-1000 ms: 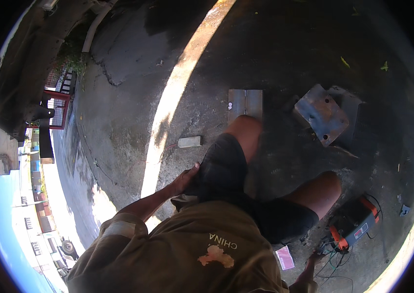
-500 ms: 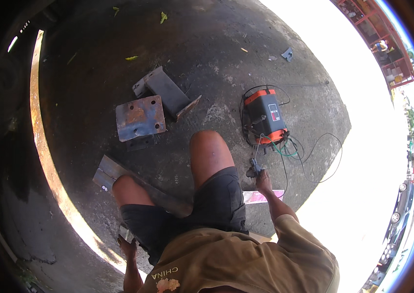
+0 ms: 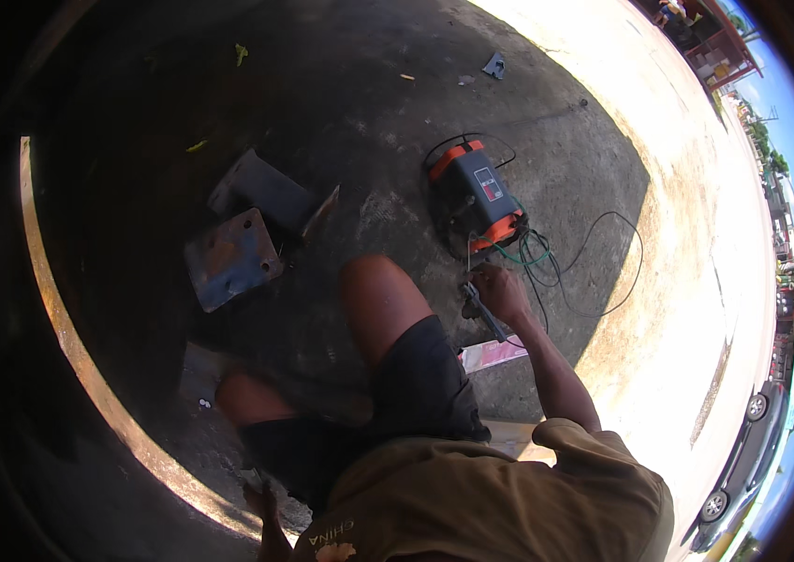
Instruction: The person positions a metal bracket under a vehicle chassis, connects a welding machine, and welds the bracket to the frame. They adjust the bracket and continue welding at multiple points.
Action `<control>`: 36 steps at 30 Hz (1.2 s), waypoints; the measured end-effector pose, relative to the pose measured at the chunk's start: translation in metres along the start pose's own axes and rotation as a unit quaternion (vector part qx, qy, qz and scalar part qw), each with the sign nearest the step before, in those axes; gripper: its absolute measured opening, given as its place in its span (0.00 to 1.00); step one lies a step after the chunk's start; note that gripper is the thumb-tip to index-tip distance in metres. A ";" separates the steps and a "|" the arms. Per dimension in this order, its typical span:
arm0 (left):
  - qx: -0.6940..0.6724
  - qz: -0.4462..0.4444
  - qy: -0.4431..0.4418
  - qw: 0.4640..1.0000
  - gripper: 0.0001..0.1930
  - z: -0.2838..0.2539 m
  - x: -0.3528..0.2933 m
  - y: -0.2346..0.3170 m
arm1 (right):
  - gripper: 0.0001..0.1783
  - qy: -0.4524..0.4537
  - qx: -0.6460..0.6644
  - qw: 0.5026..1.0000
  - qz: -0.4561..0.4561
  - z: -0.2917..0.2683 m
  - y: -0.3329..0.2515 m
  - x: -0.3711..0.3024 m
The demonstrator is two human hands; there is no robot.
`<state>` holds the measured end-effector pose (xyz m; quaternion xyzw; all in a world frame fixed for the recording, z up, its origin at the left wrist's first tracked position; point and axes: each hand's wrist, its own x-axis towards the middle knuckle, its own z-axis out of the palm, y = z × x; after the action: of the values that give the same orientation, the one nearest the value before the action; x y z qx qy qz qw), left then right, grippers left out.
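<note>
Our right hand point(image 3: 502, 292) grips a dark tool point(image 3: 481, 314) just at six o'clock of the orange welder point(image 3: 474, 199), by its cables point(image 3: 547, 258). Our left hand point(image 3: 261, 496) sits low at seven o'clock; we cannot tell its grip. Steel plates point(image 3: 230, 258) lie at ten o'clock.

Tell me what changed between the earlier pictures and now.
The view swung from the metal plates toward the orange-and-black machine, now closer to the middle. The right hand, out of sight a second ago, has reached out beside the machine and grips a dark tool by the cables. The left hand moved from the thigh down to the ground. The plates, the pink packet and the crouch stayed.
</note>
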<state>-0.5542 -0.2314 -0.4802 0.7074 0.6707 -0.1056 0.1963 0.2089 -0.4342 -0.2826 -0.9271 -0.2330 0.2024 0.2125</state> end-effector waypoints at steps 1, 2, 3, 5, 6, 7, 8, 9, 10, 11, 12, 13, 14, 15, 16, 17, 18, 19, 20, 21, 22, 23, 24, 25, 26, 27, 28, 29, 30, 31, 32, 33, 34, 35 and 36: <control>-0.034 -0.035 -0.019 0.999 0.38 -0.006 -0.004 0.012 | 0.17 0.035 -0.015 0.999 -0.009 -0.011 -0.009 0.017; -0.063 -0.069 -0.041 0.995 0.38 -0.021 -0.012 0.016 | 0.17 0.066 -0.028 0.997 -0.014 -0.021 -0.015 0.032; -0.108 -0.067 -0.041 0.991 0.37 -0.034 -0.013 0.016 | 0.17 0.096 -0.037 0.995 -0.012 -0.031 -0.018 0.047; -0.185 -0.042 0.008 0.982 0.36 -0.052 -0.026 0.021 | 0.19 0.203 0.059 0.976 -0.048 -0.056 -0.024 0.090; -0.220 -0.025 0.030 0.975 0.35 -0.061 -0.027 0.024 | 0.21 0.232 0.069 0.970 -0.023 -0.067 -0.018 0.114; -0.245 -0.034 0.062 0.967 0.31 -0.067 -0.022 0.017 | 0.24 0.260 0.081 0.962 0.005 -0.079 -0.008 0.139; -0.268 -0.039 0.094 0.958 0.26 -0.074 -0.012 0.000 | 0.27 0.287 0.107 0.951 0.038 -0.081 0.016 0.167; -0.297 -0.049 0.128 0.945 0.22 -0.076 -0.005 -0.006 | 0.31 0.312 0.131 0.939 0.062 -0.080 0.034 0.196; -0.303 -0.060 0.137 0.941 0.23 -0.078 -0.007 -0.002 | 0.32 0.295 0.123 0.944 0.081 -0.085 0.037 0.217; -0.310 -0.068 0.142 0.937 0.25 -0.084 -0.012 0.004 | 0.34 0.280 0.114 0.948 0.101 -0.092 0.038 0.233; -0.316 -0.076 0.148 0.934 0.26 -0.093 -0.012 0.011 | 0.35 0.263 0.106 0.951 0.124 -0.098 0.040 0.250; -0.332 0.003 0.117 0.936 0.49 -0.105 -0.018 0.006 | 0.36 0.248 0.124 0.955 0.107 -0.098 0.048 0.270; -0.341 -0.011 0.124 0.932 0.48 -0.111 -0.013 0.006 | 0.37 0.232 0.141 0.958 0.092 -0.097 0.056 0.287; -0.352 -0.035 0.133 0.926 0.48 -0.113 -0.013 0.016 | 0.38 0.214 0.159 0.961 0.070 -0.095 0.057 0.306; -0.360 -0.056 0.140 0.921 0.47 -0.120 -0.012 0.024 | 0.39 0.165 0.159 0.969 0.089 -0.097 0.052 0.320; -0.369 -0.071 0.142 0.916 0.46 -0.124 -0.011 0.032 | 0.40 0.116 0.159 0.975 0.107 -0.097 0.045 0.333; -0.375 -0.085 0.148 0.911 0.46 -0.130 -0.013 0.041 | 0.41 0.064 0.159 0.977 0.124 -0.093 0.034 0.343; -0.383 -0.100 0.155 0.905 0.45 -0.136 -0.014 0.047 | 0.41 0.053 0.113 0.984 0.125 -0.091 0.018 0.345; -0.390 -0.107 0.159 0.901 0.45 -0.142 -0.013 0.053 | 0.41 0.043 0.067 0.989 0.126 -0.090 0.001 0.347; -0.396 -0.109 0.163 0.897 0.44 -0.150 -0.011 0.060 | 0.42 0.036 0.023 0.991 0.129 -0.091 -0.008 0.348; -0.398 -0.109 0.162 0.896 0.43 -0.161 -0.003 0.067 | 0.42 0.027 -0.015 0.993 0.118 -0.082 0.002 0.361; -0.403 -0.106 0.155 0.896 0.43 -0.168 0.008 0.075 | 0.43 0.020 -0.057 0.992 0.111 -0.068 0.022 0.386; -0.408 -0.113 0.158 0.892 0.42 -0.170 0.007 0.080 | 0.42 0.005 -0.069 0.992 0.110 -0.059 0.026 0.397; -0.412 -0.115 0.158 0.890 0.42 -0.173 0.008 0.084 | 0.41 -0.007 -0.079 0.991 0.110 -0.055 0.027 0.401; -0.414 -0.117 0.156 0.889 0.41 -0.176 0.009 0.089 | 0.38 -0.020 -0.056 0.990 0.126 -0.048 0.028 0.403; -0.418 -0.120 0.158 0.887 0.41 -0.180 0.010 0.094 | 0.36 -0.034 -0.034 0.989 0.138 -0.040 0.018 0.404; -0.422 -0.122 0.156 0.885 0.40 -0.183 0.011 0.098 | 0.34 -0.047 -0.013 0.988 0.149 -0.034 0.005 0.402; -0.425 -0.122 0.157 0.883 0.40 -0.187 0.014 0.102 | 0.32 -0.060 0.009 0.985 0.161 -0.029 -0.005 0.398; -0.430 -0.120 0.154 0.881 0.39 -0.188 0.019 0.106 | 0.31 -0.071 0.031 0.982 0.173 -0.026 -0.006 0.395; -0.435 -0.117 0.153 0.880 0.39 -0.192 0.024 0.109 | 0.27 -0.034 0.013 0.986 0.164 -0.022 -0.005 0.387; -0.439 -0.115 0.152 0.878 0.38 -0.197 0.027 0.111 | 0.27 -0.006 0.045 0.987 0.156 -0.023 -0.002 0.386; -0.445 -0.111 0.150 0.876 0.38 -0.200 0.030 0.113 | 0.26 0.022 0.076 0.986 0.148 -0.022 0.004 0.384; -0.450 -0.107 0.146 0.875 0.37 -0.203 0.034 0.115 | 0.26 0.050 0.107 0.983 0.139 -0.023 0.010 0.383; -0.455 -0.103 0.143 0.873 0.37 -0.206 0.039 0.117 | 0.27 0.029 0.116 0.985 0.124 -0.028 0.016 0.383; -0.464 -0.104 0.144 0.868 0.36 -0.206 0.036 0.116 | 0.28 0.003 0.124 0.987 0.104 -0.037 0.009 0.380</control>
<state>-0.4606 -0.1151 -0.2933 0.4680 0.7328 0.3014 0.3913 0.5369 -0.2556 -0.3616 -0.9133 -0.1075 0.2483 0.3045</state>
